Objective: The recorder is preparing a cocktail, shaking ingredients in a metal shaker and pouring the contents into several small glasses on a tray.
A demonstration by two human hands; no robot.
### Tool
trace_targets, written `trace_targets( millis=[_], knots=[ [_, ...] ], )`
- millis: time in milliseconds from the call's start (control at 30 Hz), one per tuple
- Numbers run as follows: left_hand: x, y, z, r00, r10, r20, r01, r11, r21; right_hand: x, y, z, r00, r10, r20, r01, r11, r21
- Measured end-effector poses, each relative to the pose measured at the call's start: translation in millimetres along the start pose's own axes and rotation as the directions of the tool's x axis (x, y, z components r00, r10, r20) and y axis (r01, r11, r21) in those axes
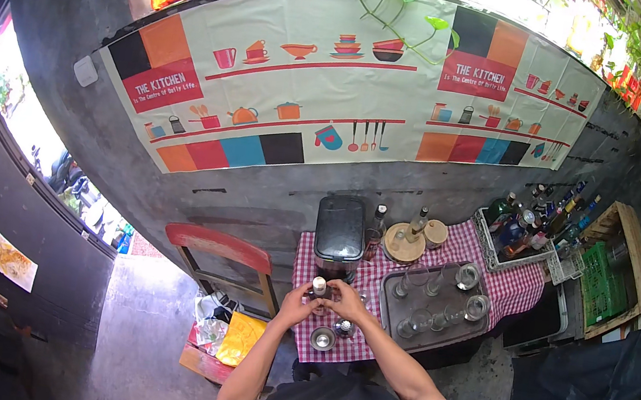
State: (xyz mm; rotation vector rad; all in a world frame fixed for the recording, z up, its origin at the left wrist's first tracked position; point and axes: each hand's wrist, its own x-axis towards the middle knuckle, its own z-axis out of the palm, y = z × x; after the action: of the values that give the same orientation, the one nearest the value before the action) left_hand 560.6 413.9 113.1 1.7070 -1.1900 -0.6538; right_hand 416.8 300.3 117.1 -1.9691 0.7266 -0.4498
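Observation:
My left hand [298, 307] and my right hand [348, 302] meet over the left part of the checked table. Their fingers close around a small container with a white top [319, 284]. Its body is mostly hidden by my fingers, so its exact kind does not show. Just in front of my hands, nearer to me, stand a round metal cup [322, 339] and a small glass shaker with a shiny top [345, 329]. Beyond them is a bin with a black lid [340, 231].
Right of my hands, a grey tray [388, 310] carries several glasses. Behind it are a round wooden board [393, 252] and a dark bottle [374, 235]. A white basket [495, 263] of bottles stands far right. A red-backed chair [222, 243] holding a yellow bag [241, 338] is at left.

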Motion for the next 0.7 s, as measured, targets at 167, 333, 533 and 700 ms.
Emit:
trace_targets(
  millis=[167,333,533,700],
  knots=[
    [4,9,0,1.0,-0.009,-0.02,0.008,0.998,-0.065,-5,-11,-2,0.996,0.055,0.071,-0.051,0.997,-0.06],
    [8,25,-3,0.999,-0.009,-0.038,0.011,0.998,0.054,-5,-12,-10,0.998,-0.018,0.055,0.023,0.996,-0.091],
    [6,41,-9,0.996,-0.05,-0.073,0.042,0.993,-0.107,-4,-34,-32,0.998,-0.053,0.046,0.057,0.993,-0.098],
    [5,32,-5,0.992,-0.012,-0.127,0.0,0.996,-0.095,-8,-45,-24,0.995,-0.097,0.026,0.098,0.994,-0.05]
  ],
)
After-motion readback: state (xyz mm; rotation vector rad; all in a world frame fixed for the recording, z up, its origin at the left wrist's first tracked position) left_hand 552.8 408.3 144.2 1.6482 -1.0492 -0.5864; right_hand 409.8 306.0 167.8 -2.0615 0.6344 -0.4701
